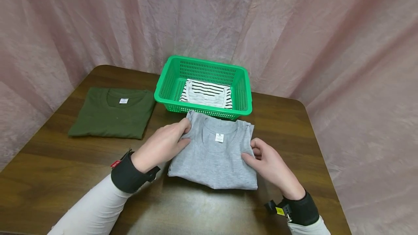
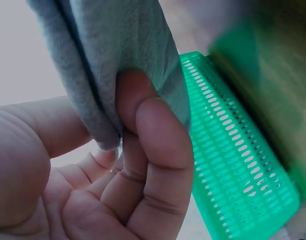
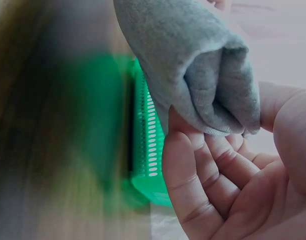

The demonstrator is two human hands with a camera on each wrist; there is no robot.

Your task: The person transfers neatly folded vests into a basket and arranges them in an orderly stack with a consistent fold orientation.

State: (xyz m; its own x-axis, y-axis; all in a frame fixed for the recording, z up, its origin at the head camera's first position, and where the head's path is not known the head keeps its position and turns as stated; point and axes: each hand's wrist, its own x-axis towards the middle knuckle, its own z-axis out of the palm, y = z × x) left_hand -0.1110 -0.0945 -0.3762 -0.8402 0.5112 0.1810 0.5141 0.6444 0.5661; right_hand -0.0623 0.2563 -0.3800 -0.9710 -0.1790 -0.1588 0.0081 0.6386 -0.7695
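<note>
Directly in front of the green rectangular plastic basket (image 1: 243, 93), on the person's side of it, is a folded heathered-grey fabric shirt (image 1: 213, 166), its neckline end nearest the basket and a white label (image 1: 220, 137) showing inside the collar. Both hands are grasping this grey shirt: the left hand (image 1: 161, 144) pinches its left side, near the basket's front wall, and the right hand (image 1: 271, 162) pinches its right side, a little farther from the basket. The wrist views show grey folded layers caught between thumb and fingers on each side. Whether the shirt touches the basket cannot be told. Inside the basket lies a folded white fabric shirt with black stripes (image 1: 209, 90). Just left of the basket, a folded dark olive-green fabric shirt (image 1: 114, 119) lies flat, a second white label (image 1: 123, 101) at its collar. Under the basket is a dark brown wooden table (image 1: 287, 126), and behind the basket hangs a pale pink fabric curtain (image 1: 209, 17)
</note>
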